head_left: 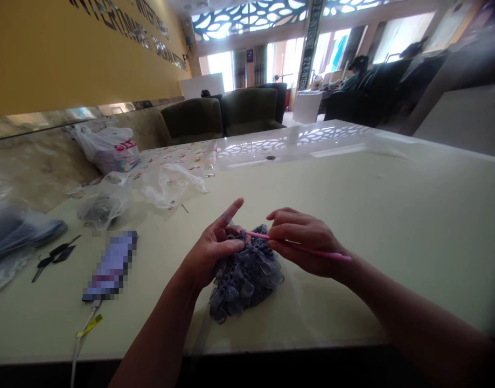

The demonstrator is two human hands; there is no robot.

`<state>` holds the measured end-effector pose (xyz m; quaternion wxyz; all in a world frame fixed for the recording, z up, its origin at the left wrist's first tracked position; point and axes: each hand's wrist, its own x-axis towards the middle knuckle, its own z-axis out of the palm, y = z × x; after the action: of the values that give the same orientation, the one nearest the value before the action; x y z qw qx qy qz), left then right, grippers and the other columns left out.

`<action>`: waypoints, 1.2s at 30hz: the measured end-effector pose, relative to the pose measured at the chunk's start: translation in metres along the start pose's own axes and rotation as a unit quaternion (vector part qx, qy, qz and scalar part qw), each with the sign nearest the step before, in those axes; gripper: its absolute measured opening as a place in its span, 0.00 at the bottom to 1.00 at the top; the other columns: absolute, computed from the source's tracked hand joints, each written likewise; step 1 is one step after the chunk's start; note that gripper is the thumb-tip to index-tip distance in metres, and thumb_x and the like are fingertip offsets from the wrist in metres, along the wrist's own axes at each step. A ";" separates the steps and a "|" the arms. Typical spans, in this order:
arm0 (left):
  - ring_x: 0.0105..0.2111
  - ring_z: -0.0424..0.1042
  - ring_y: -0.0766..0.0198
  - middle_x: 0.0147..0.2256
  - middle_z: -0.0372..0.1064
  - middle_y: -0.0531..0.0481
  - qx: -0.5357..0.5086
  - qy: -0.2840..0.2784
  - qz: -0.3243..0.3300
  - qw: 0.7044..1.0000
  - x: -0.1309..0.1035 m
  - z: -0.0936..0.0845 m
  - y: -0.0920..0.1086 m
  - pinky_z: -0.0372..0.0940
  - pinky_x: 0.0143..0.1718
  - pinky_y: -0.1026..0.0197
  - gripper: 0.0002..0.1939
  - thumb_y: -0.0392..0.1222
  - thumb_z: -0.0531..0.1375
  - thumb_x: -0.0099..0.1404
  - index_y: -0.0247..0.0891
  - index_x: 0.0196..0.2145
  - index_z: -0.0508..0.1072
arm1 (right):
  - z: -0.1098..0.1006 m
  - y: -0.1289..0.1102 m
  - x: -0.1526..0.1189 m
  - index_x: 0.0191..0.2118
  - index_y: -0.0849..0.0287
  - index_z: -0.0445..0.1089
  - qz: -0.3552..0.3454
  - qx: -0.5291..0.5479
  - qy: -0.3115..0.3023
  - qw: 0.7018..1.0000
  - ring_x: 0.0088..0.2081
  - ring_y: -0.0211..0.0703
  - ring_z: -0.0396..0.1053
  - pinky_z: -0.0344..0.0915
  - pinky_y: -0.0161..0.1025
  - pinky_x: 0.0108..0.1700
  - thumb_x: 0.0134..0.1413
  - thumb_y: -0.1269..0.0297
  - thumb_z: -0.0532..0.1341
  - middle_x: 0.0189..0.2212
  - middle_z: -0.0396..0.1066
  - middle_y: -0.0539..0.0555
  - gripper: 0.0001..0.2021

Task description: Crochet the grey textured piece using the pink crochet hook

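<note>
A grey-blue crocheted piece [247, 277] with sheer ruffled loops hangs at the front middle of the table. My left hand [215, 245] pinches its upper left edge, with the index finger raised and a thin translucent strip running over it. Between the thumb and fingers of my right hand [306, 240] is a pink crochet hook [323, 254]. The hook points left, and its tip meets the top edge of the piece beside my left thumb.
On the pale table [372, 215], a blurred phone [112, 264] with a cable, keys [55, 256], and clear plastic bags [170, 186] lie left. A white bag [110, 148] stands by the wall. Chairs [249, 110] and people are beyond.
</note>
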<state>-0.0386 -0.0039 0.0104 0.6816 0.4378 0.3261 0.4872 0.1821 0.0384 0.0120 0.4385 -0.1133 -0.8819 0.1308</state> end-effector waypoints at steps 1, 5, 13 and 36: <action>0.33 0.69 0.68 0.33 0.70 0.54 0.003 0.007 0.002 1.000 0.000 0.001 -0.001 0.62 0.39 0.63 0.43 0.32 0.68 0.54 0.52 0.65 0.62 | 0.003 0.000 0.000 0.32 0.59 0.68 -0.015 -0.018 0.001 1.000 0.30 0.37 0.63 0.67 0.41 0.44 0.63 0.71 0.59 0.26 0.65 0.50 0.07; 0.33 0.68 0.69 0.33 0.69 0.55 0.033 0.042 0.020 0.998 0.001 0.008 -0.006 0.62 0.41 0.63 0.45 0.32 0.69 0.53 0.52 0.66 0.60 | 0.015 0.002 -0.001 0.32 0.59 0.66 -0.044 -0.077 0.027 0.996 0.30 0.38 0.63 0.68 0.41 0.43 0.64 0.69 0.59 0.26 0.64 0.50 0.07; 0.35 0.69 0.68 0.32 0.69 0.56 0.057 0.108 0.090 0.988 0.005 0.016 -0.019 0.63 0.43 0.63 0.44 0.34 0.69 0.54 0.47 0.66 0.59 | 0.026 0.003 -0.004 0.37 0.60 0.67 -0.072 -0.207 0.076 0.973 0.30 0.38 0.68 0.69 0.44 0.49 0.62 0.69 0.60 0.29 0.71 0.51 0.01; 0.41 0.72 0.65 0.37 0.72 0.54 0.157 0.192 0.175 0.953 0.005 0.025 -0.030 0.64 0.51 0.60 0.49 0.36 0.67 0.59 0.51 0.71 0.46 | 0.045 -0.003 -0.010 0.41 0.59 0.68 0.061 -0.181 0.113 0.975 0.32 0.38 0.73 0.63 0.49 0.59 0.65 0.69 0.57 0.31 0.75 0.51 0.04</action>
<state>-0.0038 -0.0102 -0.0069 0.4332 0.4877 0.4414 0.6162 0.1517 0.0267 -0.0204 0.4984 -0.2586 -0.8273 -0.0176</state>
